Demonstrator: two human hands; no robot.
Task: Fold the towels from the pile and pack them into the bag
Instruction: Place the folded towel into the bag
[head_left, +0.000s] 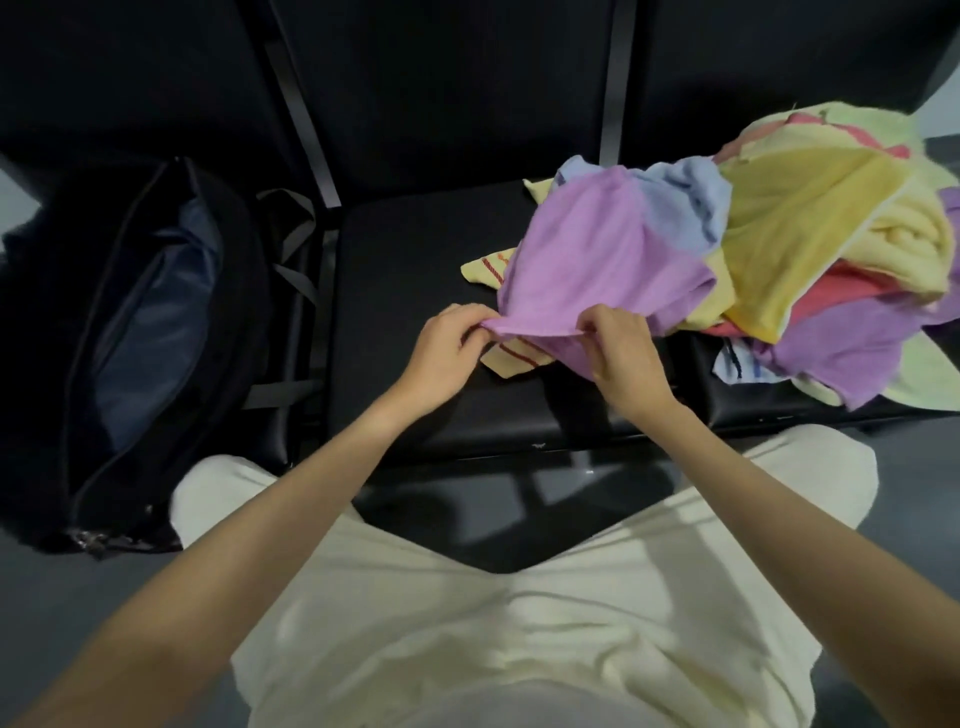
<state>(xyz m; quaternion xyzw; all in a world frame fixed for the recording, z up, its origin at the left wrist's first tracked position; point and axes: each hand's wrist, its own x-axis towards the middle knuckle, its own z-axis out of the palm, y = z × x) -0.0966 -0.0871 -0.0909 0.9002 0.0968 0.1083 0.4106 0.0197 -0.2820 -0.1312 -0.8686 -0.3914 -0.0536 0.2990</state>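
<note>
The purple towel (597, 249) stretches its near edge between the pinching left hand (447, 353) and right hand (618, 353), its body trailing beyond the fingers onto the pile (810, 249).

A row of black padded seats (415, 270) fills the view, with dark backrests (441, 88) rising behind them. 2 grey metal bars (615, 78) run between the backrests. Below the seats, the grey floor (914, 483) is smooth and glossy, and pale patches of light (550, 483) reflect in it under the seat edge. The lighting is dim and even.
</note>
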